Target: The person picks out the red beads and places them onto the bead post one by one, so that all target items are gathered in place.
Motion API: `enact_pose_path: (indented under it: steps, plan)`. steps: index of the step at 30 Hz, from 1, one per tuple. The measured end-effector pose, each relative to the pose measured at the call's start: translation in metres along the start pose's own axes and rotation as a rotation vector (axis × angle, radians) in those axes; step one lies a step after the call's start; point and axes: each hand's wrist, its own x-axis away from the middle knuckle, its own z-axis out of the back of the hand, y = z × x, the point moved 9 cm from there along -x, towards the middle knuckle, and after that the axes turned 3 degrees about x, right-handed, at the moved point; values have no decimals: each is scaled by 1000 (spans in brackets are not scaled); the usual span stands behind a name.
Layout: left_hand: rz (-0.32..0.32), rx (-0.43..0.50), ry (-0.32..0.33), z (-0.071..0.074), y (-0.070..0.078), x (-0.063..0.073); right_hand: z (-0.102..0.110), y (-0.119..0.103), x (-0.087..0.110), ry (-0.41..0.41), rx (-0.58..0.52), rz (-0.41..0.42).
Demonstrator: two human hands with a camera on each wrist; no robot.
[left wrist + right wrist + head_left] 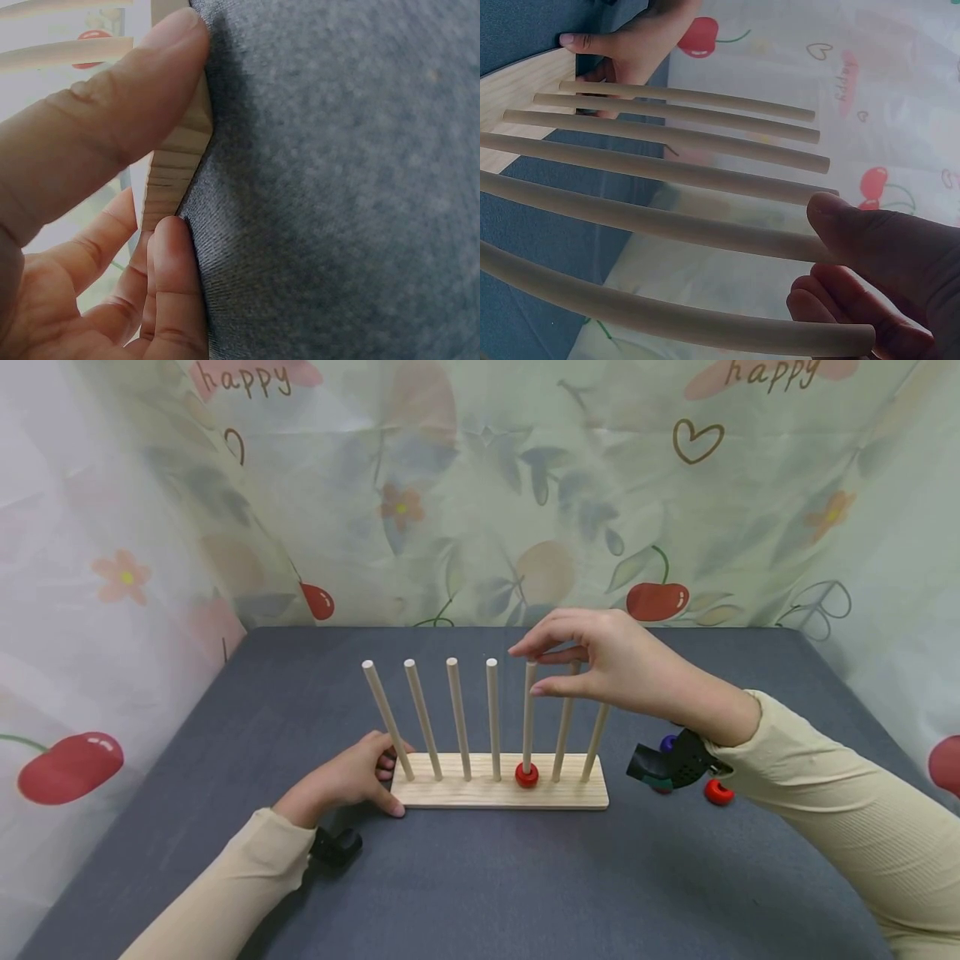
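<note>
A pale wooden base (pixel 450 795) with several upright pegs stands on the dark cloth. At the bottom of the third peg from the right (pixel 528 718) sits a red ring (pixel 527 776). My left hand (pixel 352 777) grips the base's left end, thumb at the front corner; the left wrist view shows the thumb (pixel 142 82) and fingers on either side of the wooden end (pixel 176 176). Around the top of the ringed peg, my right hand (pixel 603 660) has its thumb and fingers spread, with no ring between them. In the right wrist view its thumb (pixel 862 225) overlaps that peg's tip.
Right of the base, partly behind the right wrist's black camera (pixel 671 764), lie a red ring (pixel 718 792), a blue piece (pixel 668 742) and a barely visible green one. A patterned curtain (pixel 480 510) borders the table's back and sides.
</note>
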Motion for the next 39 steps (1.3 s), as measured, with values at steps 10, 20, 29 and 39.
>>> enact_pose_path:
  steps: [10, 20, 29, 39]
  plan:
    - [12, 6, 7, 0, -1, 0, 0, 0, 0, -1, 5, -7]
    - [-1, 16, -6, -1, 4, 1, 7, -4, 6, 87, -118, 74]
    - [8, 13, 2, 1, 0, 1, 22, -23, 21, 303, -244, 344]
    - [-13, 18, -13, 0, 4, 3, 43, -24, 48, 405, -380, 361]
